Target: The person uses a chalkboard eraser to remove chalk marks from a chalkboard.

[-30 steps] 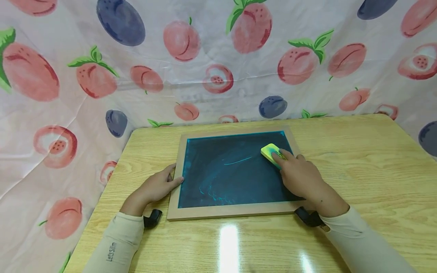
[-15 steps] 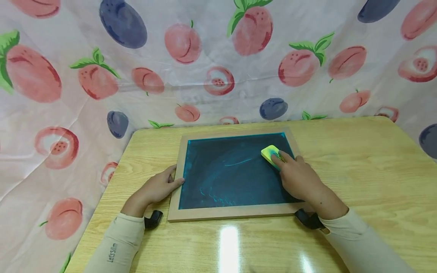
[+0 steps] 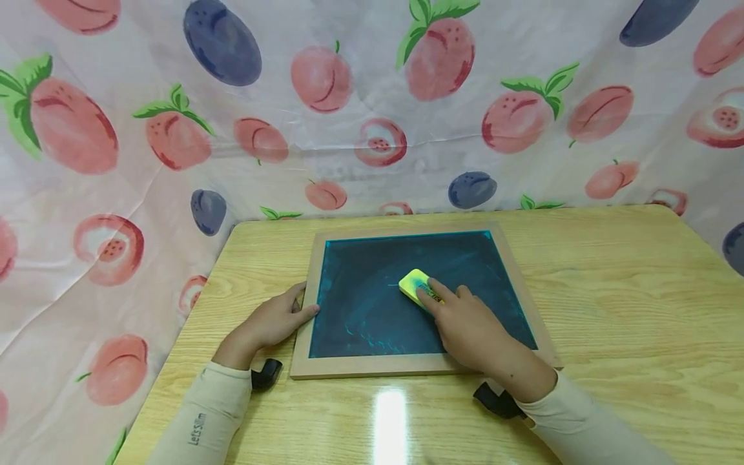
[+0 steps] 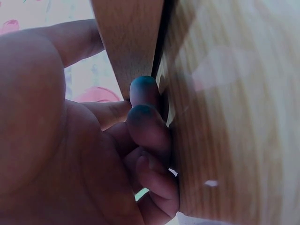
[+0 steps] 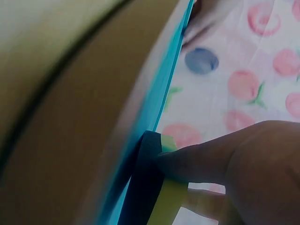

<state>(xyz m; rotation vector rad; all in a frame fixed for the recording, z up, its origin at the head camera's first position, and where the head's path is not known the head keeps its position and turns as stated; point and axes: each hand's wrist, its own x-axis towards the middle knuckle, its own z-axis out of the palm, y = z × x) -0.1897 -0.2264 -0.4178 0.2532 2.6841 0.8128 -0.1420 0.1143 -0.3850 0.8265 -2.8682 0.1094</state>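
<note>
A small chalkboard [image 3: 360, 278] with a light wooden frame lies on the table. My right hand [image 3: 473, 329] grips a yellow chalkboard eraser [image 3: 413, 281] and has it against the black surface near the middle. Its dark felt side faces the board in the right wrist view, with my thumb [image 5: 197, 161] along the yellow body. A short blue chalk line [image 3: 392, 285] shows just left of the eraser. My left hand [image 3: 273, 321] holds the frame's left side, thumb on top. Chalk-stained fingertips [image 4: 143, 89] are curled against the frame edge in the left wrist view.
Squiggly chalk marks [image 3: 378, 341] and faint smears lie along the board's lower left. The wood-grain table [image 3: 616, 278] extends around the board. A fruit-print cloth [image 3: 372, 84] hangs behind and to the left.
My right hand has slid the eraser left, from the board's right side to the middle. Most of the blue chalk line is no longer visible. The left hand stays on the frame.
</note>
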